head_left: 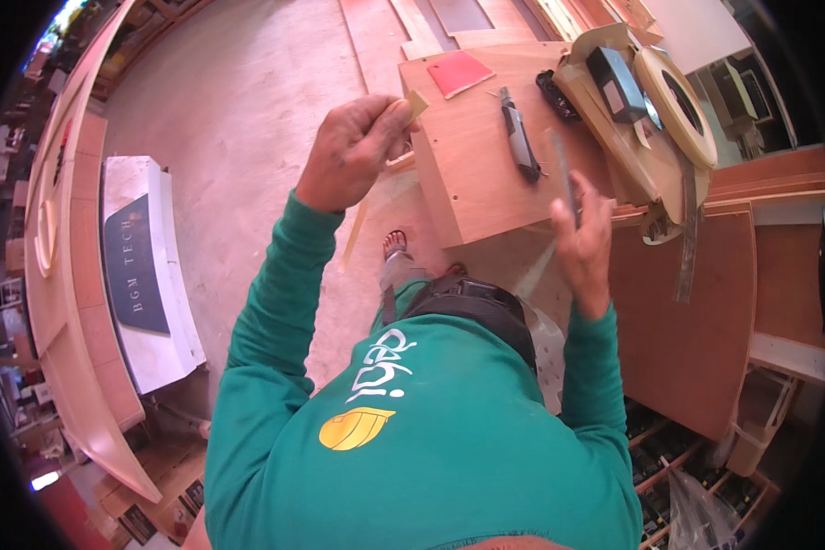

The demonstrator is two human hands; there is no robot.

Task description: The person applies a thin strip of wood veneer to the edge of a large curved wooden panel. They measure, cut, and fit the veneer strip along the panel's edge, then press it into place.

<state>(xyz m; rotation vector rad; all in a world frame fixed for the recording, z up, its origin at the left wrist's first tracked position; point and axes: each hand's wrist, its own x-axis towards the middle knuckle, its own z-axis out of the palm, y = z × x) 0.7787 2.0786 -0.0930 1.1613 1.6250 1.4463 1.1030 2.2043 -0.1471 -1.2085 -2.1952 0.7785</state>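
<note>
So the left hand (359, 147) is pinching a thin tan strip (418, 104) by the counter's (486, 202) left edge, while the right hand (585, 236) is gripping a flat grey blade-like tool (561, 165). Some grey-and-black handheld tool (521, 142) is lying on top, near a red sheet (460, 72).

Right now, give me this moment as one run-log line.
left hand: pinching tan strip | right hand: holding thin flat piece, kind unclear | on wooden surface: red sheet, grey-black tool
</note>
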